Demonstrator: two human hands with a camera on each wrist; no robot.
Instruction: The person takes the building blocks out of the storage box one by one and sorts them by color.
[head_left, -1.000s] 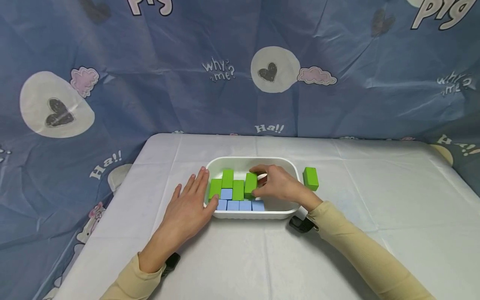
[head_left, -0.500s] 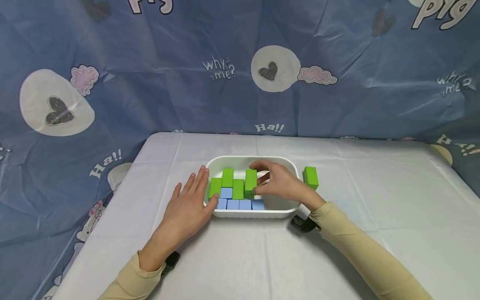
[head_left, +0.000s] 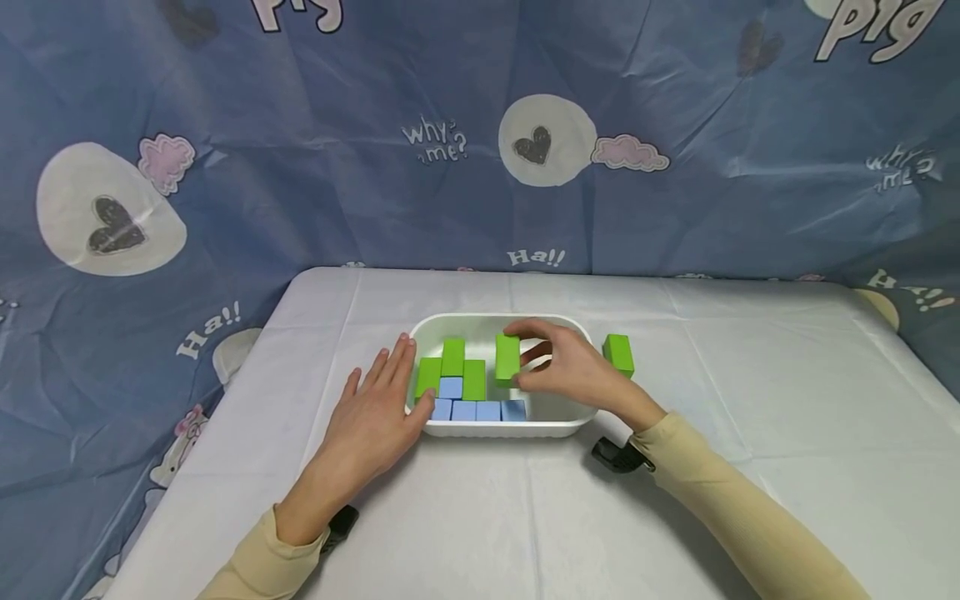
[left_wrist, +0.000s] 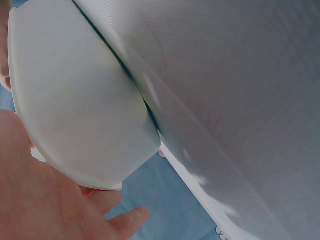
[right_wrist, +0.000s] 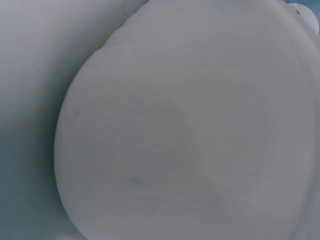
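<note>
My right hand [head_left: 572, 368] pinches a green block [head_left: 507, 360] between thumb and fingers, over the inside of a white tray [head_left: 510, 430]. Fairly straight fingers of my left hand [head_left: 373, 414] rest along the tray's left end. Several more green blocks [head_left: 474, 381] stand in the left part of the tray. Along its near side lies a row of blue blocks [head_left: 488, 411], with another blue block [head_left: 451, 387] among the green ones. The tray's outer wall [left_wrist: 85, 100] and part of the left hand show in the left wrist view; the right wrist view has only the tray wall [right_wrist: 185, 125].
One loose green block [head_left: 618, 354] stands on the white-covered table [head_left: 750, 400], just right of the tray and near the right forearm. Behind the table hangs a blue patterned cloth [head_left: 360, 167].
The pinched green block has risen and shifted slightly right, away from the green blocks at its left. My right hand moved with it; the left hand has stayed in place.
</note>
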